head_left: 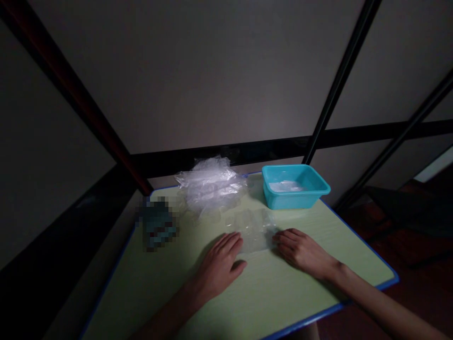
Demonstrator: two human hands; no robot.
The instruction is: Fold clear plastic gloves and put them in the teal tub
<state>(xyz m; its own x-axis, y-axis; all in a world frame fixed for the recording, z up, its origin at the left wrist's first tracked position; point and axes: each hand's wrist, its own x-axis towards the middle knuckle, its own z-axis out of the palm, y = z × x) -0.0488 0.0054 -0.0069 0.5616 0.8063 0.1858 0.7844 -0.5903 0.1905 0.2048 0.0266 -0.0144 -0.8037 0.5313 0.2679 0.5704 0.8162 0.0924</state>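
Note:
A clear plastic bag [254,231] lies spread on the light green table between my hands. My left hand [221,264] rests at its lower left edge, fingers stretched out and the thumb held apart. At the bag's right edge is my right hand [299,250], its fingers bent and close together on the plastic; the thumb is hidden beneath. Behind the flat bag, a crumpled pile of clear plastic bags [214,184] sits near the wall.
A turquoise plastic basket [293,200] with some clear plastic inside stands at the back right. On the left of the table [148,293] is a blurred-out dark green item [159,224]. A grey panelled wall [219,85] borders the table's back edge.

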